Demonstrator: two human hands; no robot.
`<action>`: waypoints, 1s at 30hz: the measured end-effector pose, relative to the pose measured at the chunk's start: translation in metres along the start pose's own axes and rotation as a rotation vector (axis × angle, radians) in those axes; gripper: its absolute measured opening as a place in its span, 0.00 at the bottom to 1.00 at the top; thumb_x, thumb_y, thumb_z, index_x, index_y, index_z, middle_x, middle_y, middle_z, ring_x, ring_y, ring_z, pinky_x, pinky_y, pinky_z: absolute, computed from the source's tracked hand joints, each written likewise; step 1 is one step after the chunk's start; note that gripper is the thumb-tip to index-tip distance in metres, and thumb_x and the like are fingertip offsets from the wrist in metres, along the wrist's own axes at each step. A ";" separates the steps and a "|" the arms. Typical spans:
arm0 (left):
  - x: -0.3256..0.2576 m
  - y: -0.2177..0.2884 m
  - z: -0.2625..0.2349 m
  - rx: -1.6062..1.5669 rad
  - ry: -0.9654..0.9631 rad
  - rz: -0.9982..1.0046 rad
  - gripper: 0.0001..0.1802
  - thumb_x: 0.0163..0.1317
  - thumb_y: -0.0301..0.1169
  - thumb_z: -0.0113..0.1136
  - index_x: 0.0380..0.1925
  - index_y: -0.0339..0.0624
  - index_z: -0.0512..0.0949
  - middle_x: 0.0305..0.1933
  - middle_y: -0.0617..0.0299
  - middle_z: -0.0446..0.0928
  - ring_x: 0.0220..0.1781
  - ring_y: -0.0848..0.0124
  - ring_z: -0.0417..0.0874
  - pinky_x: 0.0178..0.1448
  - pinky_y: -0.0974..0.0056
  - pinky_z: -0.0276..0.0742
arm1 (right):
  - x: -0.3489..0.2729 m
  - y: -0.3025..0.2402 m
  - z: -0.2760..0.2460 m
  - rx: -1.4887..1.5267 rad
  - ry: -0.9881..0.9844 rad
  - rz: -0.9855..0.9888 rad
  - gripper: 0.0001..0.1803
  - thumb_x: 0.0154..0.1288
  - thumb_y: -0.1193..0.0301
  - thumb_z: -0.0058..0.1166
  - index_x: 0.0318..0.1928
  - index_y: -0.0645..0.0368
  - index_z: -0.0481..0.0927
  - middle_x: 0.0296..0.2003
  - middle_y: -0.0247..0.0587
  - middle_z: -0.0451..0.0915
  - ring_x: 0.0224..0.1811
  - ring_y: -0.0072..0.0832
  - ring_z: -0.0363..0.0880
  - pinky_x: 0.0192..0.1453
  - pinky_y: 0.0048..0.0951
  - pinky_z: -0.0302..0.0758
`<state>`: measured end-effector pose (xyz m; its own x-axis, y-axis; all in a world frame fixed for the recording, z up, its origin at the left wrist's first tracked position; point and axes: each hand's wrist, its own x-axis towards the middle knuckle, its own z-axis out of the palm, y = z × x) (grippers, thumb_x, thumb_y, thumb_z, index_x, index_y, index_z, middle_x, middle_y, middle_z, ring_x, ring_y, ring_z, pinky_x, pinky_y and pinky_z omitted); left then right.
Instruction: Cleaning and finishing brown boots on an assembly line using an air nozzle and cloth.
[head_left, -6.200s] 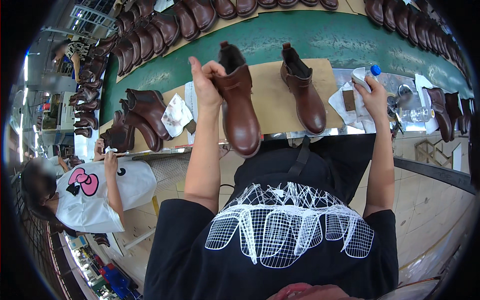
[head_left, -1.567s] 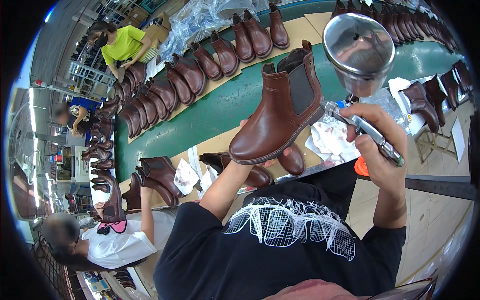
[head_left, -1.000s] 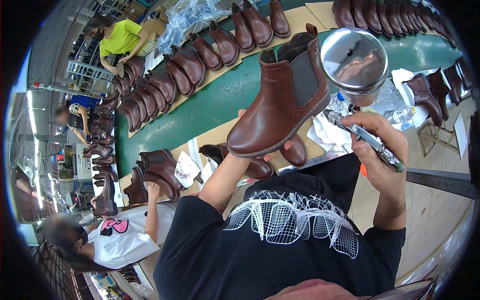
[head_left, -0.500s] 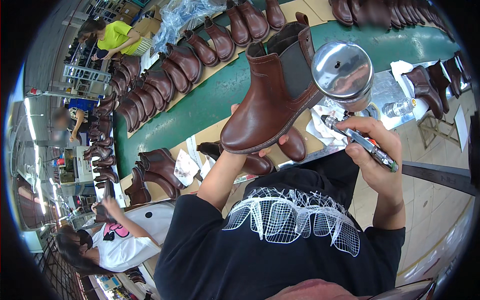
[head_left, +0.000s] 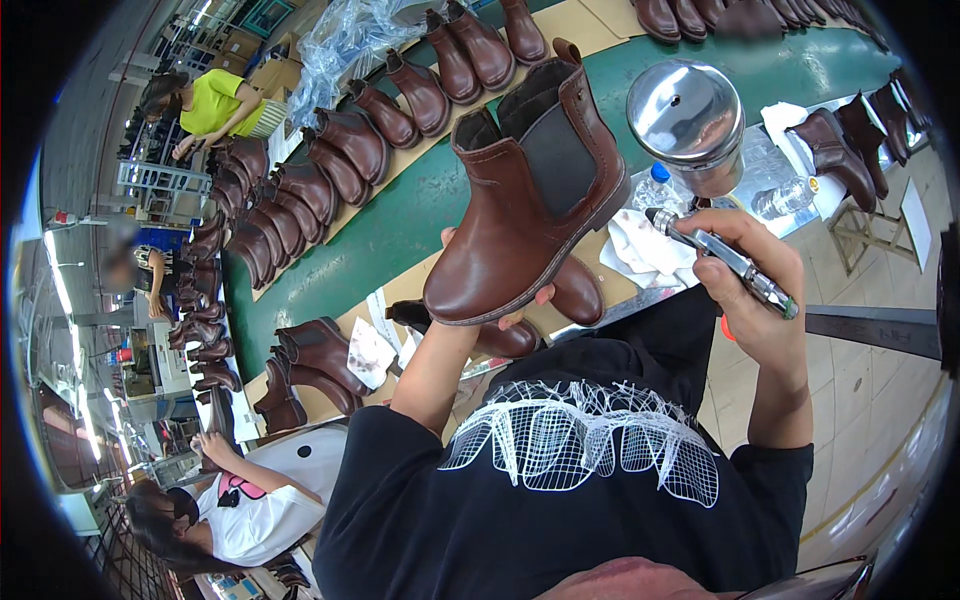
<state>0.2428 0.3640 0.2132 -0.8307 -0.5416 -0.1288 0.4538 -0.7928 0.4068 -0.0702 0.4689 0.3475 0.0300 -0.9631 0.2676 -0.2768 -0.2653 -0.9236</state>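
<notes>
Brown boot (head_left: 520,215) atop left hand (head_left: 495,310); right hand (head_left: 750,290) gripping airbrush (head_left: 720,255).

Crumpled clear plastic wrapping (head_left: 345,45) at belt's far end, beside brown boots (head_left: 400,100)

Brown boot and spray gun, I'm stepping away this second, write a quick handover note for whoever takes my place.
Left hand: under the sole of the brown ankle boot, holding it up off the bench, toe down-left, elastic side panel facing the camera.
Right hand: gripping the airbrush-style spray gun, its round metal cup on top and its nozzle toward the boot's heel.
Bench: a second brown boot lies under the raised one; a white cloth lies by the gun.
Done: boot lifted, gun aimed.
Left: no spray is visible, and whether any of the boot is already coated cannot be told.
</notes>
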 end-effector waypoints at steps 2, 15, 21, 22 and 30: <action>0.003 -0.007 0.014 -0.063 -0.070 0.033 0.53 0.59 0.72 0.41 0.68 0.36 0.58 0.31 0.17 0.66 0.05 0.45 0.64 0.03 0.54 0.60 | 0.000 0.003 0.000 0.002 0.029 -0.023 0.15 0.68 0.66 0.60 0.48 0.66 0.81 0.35 0.33 0.78 0.31 0.15 0.69 0.36 0.19 0.66; 0.004 -0.009 0.021 -0.060 0.205 0.084 0.45 0.62 0.68 0.40 0.65 0.43 0.61 0.34 0.24 0.72 0.11 0.42 0.70 0.03 0.53 0.60 | 0.014 -0.008 -0.011 -0.042 0.078 -0.078 0.13 0.64 0.71 0.64 0.47 0.65 0.82 0.36 0.40 0.83 0.37 0.21 0.79 0.42 0.22 0.71; 0.008 -0.020 0.025 -0.156 0.289 0.107 0.49 0.59 0.70 0.44 0.69 0.43 0.58 0.41 0.21 0.72 0.18 0.36 0.75 0.03 0.51 0.64 | 0.014 -0.009 -0.009 0.007 0.087 -0.056 0.13 0.63 0.72 0.64 0.46 0.64 0.83 0.34 0.37 0.83 0.31 0.17 0.76 0.37 0.20 0.69; 0.006 -0.021 0.021 -0.186 0.322 0.130 0.51 0.58 0.71 0.45 0.70 0.44 0.57 0.42 0.19 0.71 0.18 0.35 0.74 0.04 0.51 0.65 | 0.015 -0.010 -0.009 0.000 0.094 -0.064 0.13 0.63 0.72 0.64 0.46 0.64 0.83 0.33 0.37 0.82 0.31 0.17 0.75 0.37 0.20 0.68; 0.014 -0.008 0.038 0.323 0.114 -0.026 0.57 0.50 0.72 0.57 0.71 0.45 0.56 0.41 0.13 0.68 0.18 0.34 0.74 0.07 0.49 0.70 | 0.020 -0.015 -0.012 -0.012 0.085 -0.062 0.14 0.62 0.72 0.65 0.46 0.64 0.83 0.34 0.36 0.82 0.31 0.17 0.75 0.37 0.20 0.68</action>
<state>0.2151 0.3736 0.2425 -0.7910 -0.5645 -0.2360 0.2922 -0.6874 0.6649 -0.0773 0.4538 0.3701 -0.0339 -0.9373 0.3468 -0.2885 -0.3231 -0.9013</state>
